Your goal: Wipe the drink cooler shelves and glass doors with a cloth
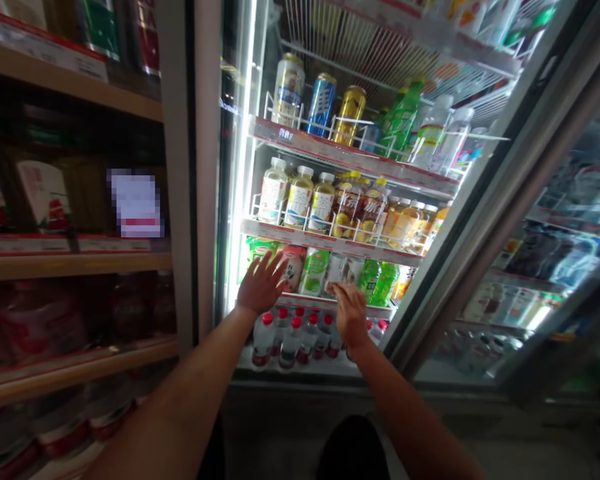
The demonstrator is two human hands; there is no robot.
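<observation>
Both my arms reach into an open drinks fridge [250, 200]. My left hand [261, 285] is open, fingers spread, at the third shelf against a white and red bottle [291, 267]. My right hand [350, 311] is lower and to the right, fingers curled down at the front rail of that shelf, just under a pale bottle [336, 269]. Whether it grips anything is hidden. Beneath both hands stand several clear water bottles with red caps [290, 337].
Upper fridge shelves carry cans [322, 103] and yellow juice bottles [299, 197]. The glass fridge door [510, 220] stands open at the right. Wooden store shelves [70, 263] with packaged goods fill the left side.
</observation>
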